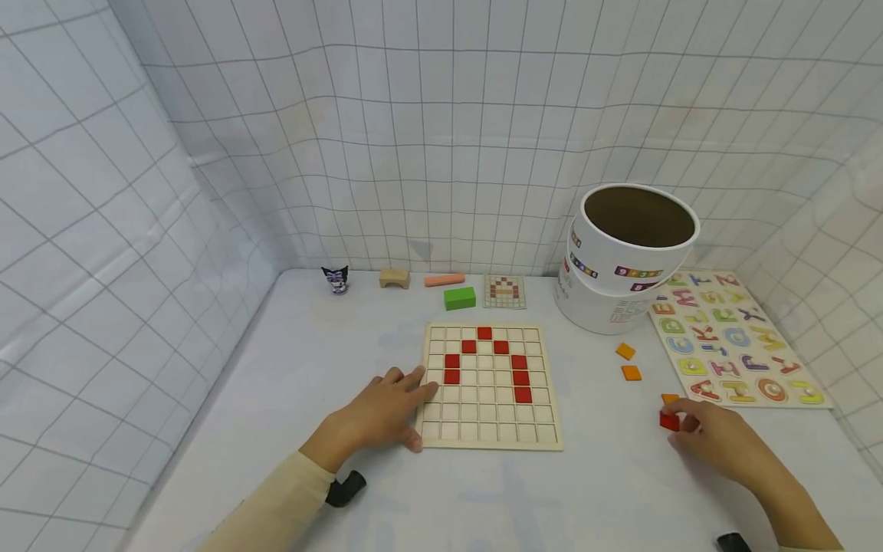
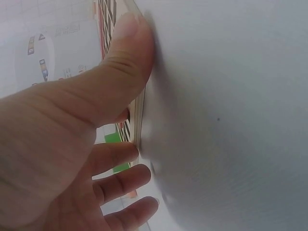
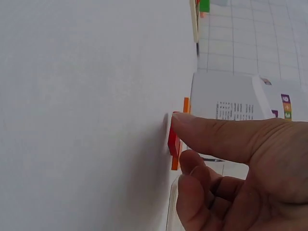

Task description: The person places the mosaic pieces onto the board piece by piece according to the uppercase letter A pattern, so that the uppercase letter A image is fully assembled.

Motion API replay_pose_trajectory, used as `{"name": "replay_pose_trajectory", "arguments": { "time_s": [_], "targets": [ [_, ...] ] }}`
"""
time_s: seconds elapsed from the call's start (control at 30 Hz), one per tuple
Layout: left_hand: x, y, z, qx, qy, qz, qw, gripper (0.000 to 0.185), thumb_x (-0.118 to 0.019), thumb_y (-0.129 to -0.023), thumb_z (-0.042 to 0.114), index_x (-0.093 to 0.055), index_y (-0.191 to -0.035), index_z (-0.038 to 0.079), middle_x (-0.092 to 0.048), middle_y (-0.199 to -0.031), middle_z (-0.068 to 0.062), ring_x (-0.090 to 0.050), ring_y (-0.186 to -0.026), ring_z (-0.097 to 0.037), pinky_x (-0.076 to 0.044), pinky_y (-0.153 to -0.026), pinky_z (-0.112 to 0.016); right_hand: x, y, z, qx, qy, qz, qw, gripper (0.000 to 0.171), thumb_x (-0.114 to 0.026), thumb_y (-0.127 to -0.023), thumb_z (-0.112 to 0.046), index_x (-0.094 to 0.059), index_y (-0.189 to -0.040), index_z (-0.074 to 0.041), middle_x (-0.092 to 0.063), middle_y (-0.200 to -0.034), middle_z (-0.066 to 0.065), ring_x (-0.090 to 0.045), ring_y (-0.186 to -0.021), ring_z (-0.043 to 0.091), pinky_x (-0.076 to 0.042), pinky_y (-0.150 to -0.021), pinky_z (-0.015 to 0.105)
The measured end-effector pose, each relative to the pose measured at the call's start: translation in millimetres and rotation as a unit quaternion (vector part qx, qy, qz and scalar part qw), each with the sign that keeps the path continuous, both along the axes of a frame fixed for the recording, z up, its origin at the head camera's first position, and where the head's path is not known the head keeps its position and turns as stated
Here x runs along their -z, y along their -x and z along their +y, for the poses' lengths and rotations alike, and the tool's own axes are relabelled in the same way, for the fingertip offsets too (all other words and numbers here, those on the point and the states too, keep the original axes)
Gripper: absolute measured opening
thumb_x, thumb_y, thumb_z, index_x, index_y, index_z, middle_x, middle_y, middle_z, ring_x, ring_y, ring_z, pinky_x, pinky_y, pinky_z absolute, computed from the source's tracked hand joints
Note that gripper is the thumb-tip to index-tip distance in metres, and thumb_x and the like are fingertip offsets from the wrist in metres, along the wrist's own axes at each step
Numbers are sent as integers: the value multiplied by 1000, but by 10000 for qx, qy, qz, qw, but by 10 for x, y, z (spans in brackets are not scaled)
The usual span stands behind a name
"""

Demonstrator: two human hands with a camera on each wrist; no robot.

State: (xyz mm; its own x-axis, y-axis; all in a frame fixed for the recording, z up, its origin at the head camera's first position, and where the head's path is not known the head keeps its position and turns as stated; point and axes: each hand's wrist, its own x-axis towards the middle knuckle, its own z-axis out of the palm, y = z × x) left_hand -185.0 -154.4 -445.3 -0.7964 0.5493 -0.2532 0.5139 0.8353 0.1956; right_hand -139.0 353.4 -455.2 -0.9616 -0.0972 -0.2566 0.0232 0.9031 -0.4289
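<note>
Red tile (image 1: 668,421) at the fingertips of the right hand (image 1: 717,445), pinched between thumb and curled fingers on the tabletop (image 1: 331,337), right of the grid board (image 1: 490,437) and well apart from it. Lies just beside an orange tile (image 1: 671,399), with two more orange tiles (image 1: 628,362) nearer the white tub (image 1: 624,261). Left hand (image 1: 386,414) flat and relaxed, fingers straight against the board's left edge, holding nothing. Board already carries an arch of red squares (image 1: 520,377); open cells lie leftward from the right hand, so the right hand is the nearer one to the tile, the left nearer the board.
</note>
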Motion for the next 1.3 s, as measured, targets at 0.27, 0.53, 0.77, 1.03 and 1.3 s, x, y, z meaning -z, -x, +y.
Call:
{"name": "replay_pose_trajectory", "arguments": {
  "time_s": [0.27,0.53,0.77,1.03,1.3],
  "targets": [
    [8,2,1,47,49,39,10000,94,-83,-76,50,-44,-155,19,-33,-164,-13,-42,-136,-34,-37,-110,-60,85,-65,152,504,1278,-183,9903,54,-78,-91,-30,-62,-137,-6,-59,-107,9,-54,-89,16,-51,-66,26],
    [9,-1,-16,53,70,78,9999,93,-81,-76,52,-44,-155,19,-34,-164,-13,-43,-135,-35,-39,-108,-59,136,-30,9,580,1245,-58,9905,48,-79,-89,-26,-66,-129,-4,-61,-104,7,-55,-91,18,-48,-68,24],
    [27,6,-7,78,112,78,9999,94,-81,-77,53,-43,-156,19,-33,-164,-13,-42,-137,-35,-38,-109,-59,151,-35,-20,648,1373,-14,9884,53,-79,-89,-23,-60,-134,-2,-60,-106,8,-53,-91,14,-49,-67,24],
    [31,13,-10,115,35,104,9999,95,-81,-76,54,-44,-156,18,-33,-164,-13,-43,-135,-35,-40,-106,-59,150,-6,-34,690,1270,-25,9895,42,-79,-89,-24,-63,-121,-1,-59,-103,7,-52,-92,18,-46,-69,24],
    [19,7,-14,151,-12,105,9998,94,-81,-75,53,-45,-155,17,-34,-164,-14,-43,-134,-35,-40,-105,-59,164,-25,-50,640,1608,102,9849,38,-75,-94,-29,-61,-119,-3,-58,-97,7,-52,-81,12,-44,-67,25]
  ]
}}
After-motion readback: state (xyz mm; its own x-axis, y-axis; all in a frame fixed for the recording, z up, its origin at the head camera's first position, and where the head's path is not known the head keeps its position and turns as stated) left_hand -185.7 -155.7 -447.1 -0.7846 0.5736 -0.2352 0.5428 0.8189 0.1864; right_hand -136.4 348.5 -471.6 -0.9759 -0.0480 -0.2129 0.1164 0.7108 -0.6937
